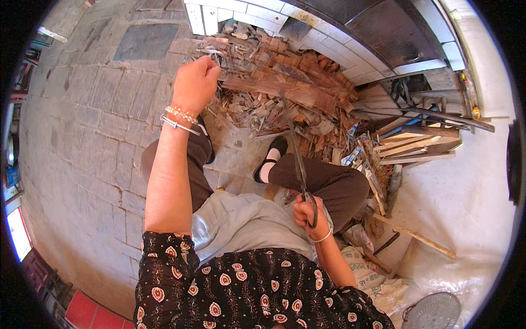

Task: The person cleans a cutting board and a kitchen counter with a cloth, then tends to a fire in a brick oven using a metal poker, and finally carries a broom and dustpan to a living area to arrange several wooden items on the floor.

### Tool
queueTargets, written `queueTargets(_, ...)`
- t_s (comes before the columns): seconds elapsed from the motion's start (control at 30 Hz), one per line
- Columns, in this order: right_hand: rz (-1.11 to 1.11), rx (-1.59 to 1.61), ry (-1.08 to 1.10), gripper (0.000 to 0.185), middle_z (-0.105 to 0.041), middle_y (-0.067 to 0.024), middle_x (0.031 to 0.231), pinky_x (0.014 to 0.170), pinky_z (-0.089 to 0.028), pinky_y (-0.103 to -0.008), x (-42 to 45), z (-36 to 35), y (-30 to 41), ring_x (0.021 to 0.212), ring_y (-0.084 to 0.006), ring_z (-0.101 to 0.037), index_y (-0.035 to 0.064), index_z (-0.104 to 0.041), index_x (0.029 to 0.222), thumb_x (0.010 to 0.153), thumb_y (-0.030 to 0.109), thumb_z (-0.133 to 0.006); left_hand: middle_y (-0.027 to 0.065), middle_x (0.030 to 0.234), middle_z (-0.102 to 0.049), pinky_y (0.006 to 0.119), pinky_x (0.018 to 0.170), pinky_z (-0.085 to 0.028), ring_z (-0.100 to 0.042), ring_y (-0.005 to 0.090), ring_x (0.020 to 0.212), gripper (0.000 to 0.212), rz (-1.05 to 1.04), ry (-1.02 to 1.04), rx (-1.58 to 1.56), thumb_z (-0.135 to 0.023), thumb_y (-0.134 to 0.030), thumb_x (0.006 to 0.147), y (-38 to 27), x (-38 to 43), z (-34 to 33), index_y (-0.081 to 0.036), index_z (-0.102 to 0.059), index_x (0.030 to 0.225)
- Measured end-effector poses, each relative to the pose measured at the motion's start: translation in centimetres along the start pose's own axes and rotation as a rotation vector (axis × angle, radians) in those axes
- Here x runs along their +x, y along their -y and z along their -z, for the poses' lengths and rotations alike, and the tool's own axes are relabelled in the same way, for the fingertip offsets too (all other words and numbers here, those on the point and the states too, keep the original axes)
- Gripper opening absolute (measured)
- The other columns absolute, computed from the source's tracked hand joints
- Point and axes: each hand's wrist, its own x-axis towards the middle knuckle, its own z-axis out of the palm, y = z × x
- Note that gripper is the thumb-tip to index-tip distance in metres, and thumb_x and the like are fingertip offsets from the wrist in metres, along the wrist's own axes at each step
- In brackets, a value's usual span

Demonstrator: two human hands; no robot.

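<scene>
My left hand (197,84) is curled beside the left edge of a heap of wood scraps (263,107). Its fingers point away from me, and I cannot see whether anything is inside them. Bracelets (181,118) circle that wrist. My right hand (308,216), near my right thigh, grips the looped handle of dark iron fire tongs (299,160). The tongs reach forward over the heap, where their far end is blurred. Split boards (287,91) and small chips make up the heap, which lies against a white-tiled stove base (328,47).
On the right, more sticks (419,144) and a long dark rod (448,117) lean by the white wall (460,185). A woven sack (361,273) and a perforated grey disc (431,310) are at lower right. Stone paving (94,123) spreads to the left.
</scene>
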Motion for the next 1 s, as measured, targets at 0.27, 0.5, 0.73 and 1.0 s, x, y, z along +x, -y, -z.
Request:
queueTargets(0.27,0.163,-0.073,-0.039,0.016,-0.034,0.0036,0.051,0.035,-0.019,-0.0216,-2.7,1.9,2.8,0.039,-0.0051,-0.026,0.0069,-0.045,0.075,0.071,0.003,-0.059,0.0174,0.066,-0.056,0.035,0.056,-0.042,-0.055,0.0313,0.061,0.017,-0.039,0.002,0.029,-0.054,-0.017,0.077,0.3,0.0,-0.4,0.0,-0.055,0.077)
queueTargets(0.5,0.348,-0.135,-0.006,0.019,-0.035,0.0027,0.048,0.034,-0.019,-0.0216,-1.8,0.6,7.5,0.037,-0.0054,-0.028,0.006,-0.046,0.077,0.071,0.007,-0.063,0.0186,0.069,-0.057,0.042,0.059,-0.044,-0.056,0.0374,0.068,0.017,0.011,0.012,0.015,-0.053,-0.019,0.077,-0.1,-0.1,-0.4,-0.002,-0.054,0.073)
queueTargets(0.73,0.456,-0.16,0.042,0.017,-0.034,0.0044,0.05,0.033,-0.019,-0.0212,0.8,-2.0,16.0,0.037,-0.0049,-0.027,0.0066,-0.045,0.073,0.07,0.007,-0.062,0.0186,0.067,-0.057,0.043,0.059,-0.043,-0.055,0.0374,0.067,0.016,0.023,0.019,0.013,-0.055,-0.018,0.077,-0.2,0.0,-0.3,-0.002,-0.054,0.074)
queueTargets(1.0,0.564,-0.21,0.075,0.025,-0.03,0.0057,0.05,0.034,-0.017,-0.0217,5.7,-5.2,24.4,0.038,-0.0046,-0.026,0.0118,-0.039,0.059,0.07,0.009,-0.061,0.0185,0.066,-0.057,0.041,0.058,-0.043,-0.055,0.0362,0.065,0.015,0.015,0.032,0.026,-0.054,-0.017,0.077,0.0,0.1,-0.3,-0.001,-0.053,0.074)
